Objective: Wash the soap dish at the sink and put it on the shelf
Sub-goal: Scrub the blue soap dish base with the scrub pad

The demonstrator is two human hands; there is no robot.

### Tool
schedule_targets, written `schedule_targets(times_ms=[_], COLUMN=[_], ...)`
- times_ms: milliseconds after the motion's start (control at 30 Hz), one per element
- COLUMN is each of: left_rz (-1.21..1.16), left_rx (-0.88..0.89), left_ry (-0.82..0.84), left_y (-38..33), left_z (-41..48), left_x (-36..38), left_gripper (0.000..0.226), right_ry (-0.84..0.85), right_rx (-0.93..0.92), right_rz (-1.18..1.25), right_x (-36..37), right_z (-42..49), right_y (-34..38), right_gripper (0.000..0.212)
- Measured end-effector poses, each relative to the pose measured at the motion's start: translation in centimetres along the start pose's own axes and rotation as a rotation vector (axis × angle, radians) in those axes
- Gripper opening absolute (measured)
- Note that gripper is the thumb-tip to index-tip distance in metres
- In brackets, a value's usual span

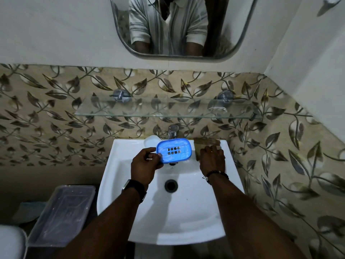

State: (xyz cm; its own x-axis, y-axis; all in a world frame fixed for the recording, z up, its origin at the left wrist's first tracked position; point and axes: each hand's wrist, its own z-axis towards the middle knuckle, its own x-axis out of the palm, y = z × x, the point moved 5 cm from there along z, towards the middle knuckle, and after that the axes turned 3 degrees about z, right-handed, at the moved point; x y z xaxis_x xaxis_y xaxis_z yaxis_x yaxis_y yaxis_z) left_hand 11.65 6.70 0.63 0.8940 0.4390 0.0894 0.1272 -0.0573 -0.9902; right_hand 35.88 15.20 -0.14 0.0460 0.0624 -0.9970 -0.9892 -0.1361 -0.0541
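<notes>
My left hand [144, 165] holds a blue plastic soap dish [174, 150] with drain holes by its left edge, above the back of the white sink [119, 184] and just below the tap [172, 131]. No water runs from the tap. My right hand [212, 159] lies palm down on a brown cloth or scrubber [205, 143] at the sink's back right corner; whether it grips it is unclear. The glass shelf [149, 111] is on the wall above the tap.
A white object [150, 141] sits on the sink's back rim behind the dish. A clear plastic lidded box [61, 215] stands to the left of the sink. A mirror [183, 27] hangs above the shelf. The drain [170, 186] is open.
</notes>
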Motion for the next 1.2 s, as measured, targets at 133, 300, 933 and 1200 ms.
schedule_targets(times_ms=[133,300,933,1200], left_rz=[0.026,0.024,-0.102,-0.207], left_rx=[0.004,0.008,-0.027,-0.047], left_ry=[0.001,-0.003,0.094,0.215], left_y=[0.4,0.0,-1.4,-2.9], left_z=[0.1,0.2,-0.8,-2.8], left_x=[-0.2,-0.3,1.2,3.2], left_gripper=[0.022,0.023,0.013,0.017], right_ry=[0.03,0.005,-0.624,-0.603], right_rx=[0.018,0.03,0.459,-0.54], right_rz=[0.0,0.022,1.296,0.548], right_x=[1.3,2.3,-5.9,-12.4], right_z=[0.8,1.2,-2.5,-7.9], right_y=[-0.6,-0.8,-4.9,5.3], right_gripper=[0.023,0.025,0.006,0.018])
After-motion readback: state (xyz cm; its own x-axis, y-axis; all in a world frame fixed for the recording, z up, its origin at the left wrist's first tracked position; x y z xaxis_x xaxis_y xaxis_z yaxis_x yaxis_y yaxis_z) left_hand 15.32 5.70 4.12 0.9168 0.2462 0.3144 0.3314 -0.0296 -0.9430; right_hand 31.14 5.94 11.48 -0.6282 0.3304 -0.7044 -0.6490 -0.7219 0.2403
